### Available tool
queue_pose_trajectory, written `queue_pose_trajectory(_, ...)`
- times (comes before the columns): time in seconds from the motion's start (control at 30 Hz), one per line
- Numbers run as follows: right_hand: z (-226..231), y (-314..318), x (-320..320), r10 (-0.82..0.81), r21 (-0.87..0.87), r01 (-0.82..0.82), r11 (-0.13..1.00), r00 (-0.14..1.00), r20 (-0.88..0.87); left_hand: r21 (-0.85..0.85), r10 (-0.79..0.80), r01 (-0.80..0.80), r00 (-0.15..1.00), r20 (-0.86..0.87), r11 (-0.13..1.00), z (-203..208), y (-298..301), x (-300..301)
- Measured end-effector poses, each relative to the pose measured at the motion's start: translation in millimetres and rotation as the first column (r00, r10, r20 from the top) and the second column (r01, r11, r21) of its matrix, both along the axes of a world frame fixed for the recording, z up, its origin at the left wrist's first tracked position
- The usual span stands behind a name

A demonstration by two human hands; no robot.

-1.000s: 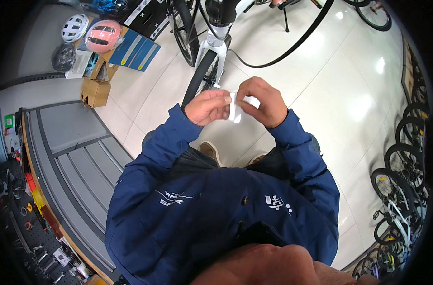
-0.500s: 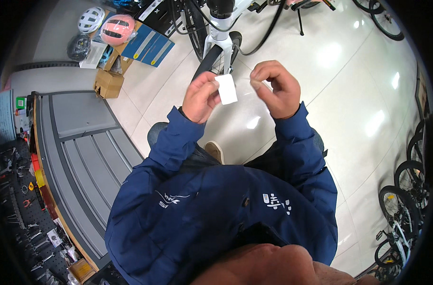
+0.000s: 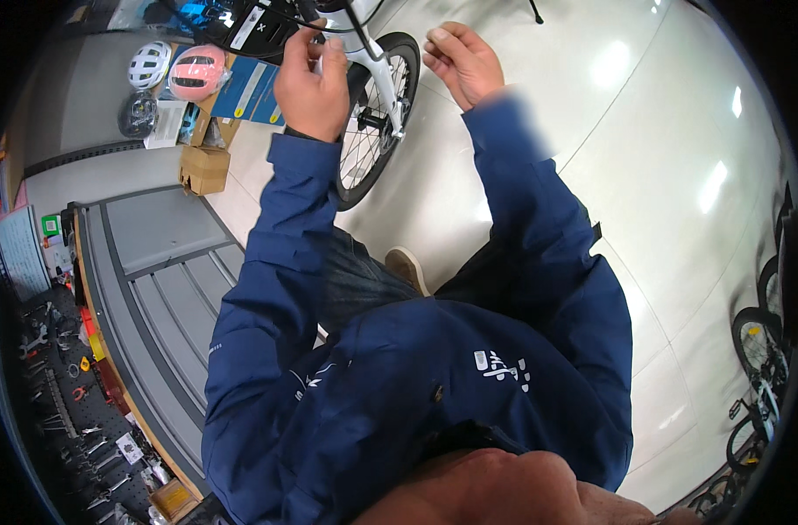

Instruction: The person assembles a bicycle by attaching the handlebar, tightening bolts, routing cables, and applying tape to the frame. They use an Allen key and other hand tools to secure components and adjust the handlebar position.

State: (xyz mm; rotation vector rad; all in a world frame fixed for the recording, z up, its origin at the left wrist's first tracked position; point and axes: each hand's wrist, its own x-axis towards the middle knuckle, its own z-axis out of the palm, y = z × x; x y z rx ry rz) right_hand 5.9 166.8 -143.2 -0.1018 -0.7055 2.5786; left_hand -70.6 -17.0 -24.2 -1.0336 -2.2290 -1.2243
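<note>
My left hand (image 3: pixel 314 92) is raised beside the white bicycle frame (image 3: pixel 357 44), at the top of the fork. Its fingers are curled toward the thumb. A sliver of white shows between them, but I cannot tell whether it is a card or part of the frame. My right hand (image 3: pixel 465 63) is up to the right of the front wheel (image 3: pixel 405 77), apart from the bicycle. Thumb and fingertips are pinched together there, and whatever they hold is too small to make out. Dark cables run across the frame above my left hand.
A grey cabinet or bench (image 3: pixel 158 232) stands at the left, beside a board of hand tools (image 3: pixel 84 437). Helmets, one white (image 3: pixel 149 66) and one pink (image 3: pixel 197 73), sit near a cardboard box (image 3: pixel 203 170). More bicycles (image 3: pixel 758 350) line the right edge over glossy floor tiles.
Both hands have moved up and away from my body, toward the bicycle. The small white card in my left hand no longer shows clearly. The view has shifted, showing the front wheel more fully.
</note>
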Motion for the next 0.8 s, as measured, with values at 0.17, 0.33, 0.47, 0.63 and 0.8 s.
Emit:
queue_pose_trajectory(0.17, -15.2, -4.9, -28.7, 0.111, 0.025, -0.111, 0.994, 0.994, -0.012, -0.095, -0.067, 0.052, 0.984, -0.167, 0.994, 27.6, 9.7, 2.0)
queue_pose_trajectory(0.33, -19.2, -11.3, -40.6, 0.184, 0.081, -0.184, 0.98, 0.983, -0.002, -0.245, -0.08, 0.075, 0.997, -0.012, 0.967, 49.2, 23.3, 14.6)
queue_pose_trajectory(0.47, -13.4, -13.9, -47.3, 0.216, 0.164, -0.225, 0.96, 0.974, 0.074, -0.143, -0.228, 0.255, 0.956, 0.182, 0.956, 60.3, 39.6, 5.3)
queue_pose_trajectory(0.63, 4.8, -18.5, -62.1, 0.182, 0.299, -0.2, 0.933, 0.979, 0.088, -0.128, -0.266, 0.295, 0.942, 0.207, 0.947, 62.3, 50.5, -4.5)
queue_pose_trajectory(0.8, 7.5, -23.2, -73.6, 0.217, 0.29, -0.224, 0.931, 0.975, 0.056, -0.213, -0.203, 0.223, 0.973, 0.109, 0.951, 66.2, 49.7, -0.9)
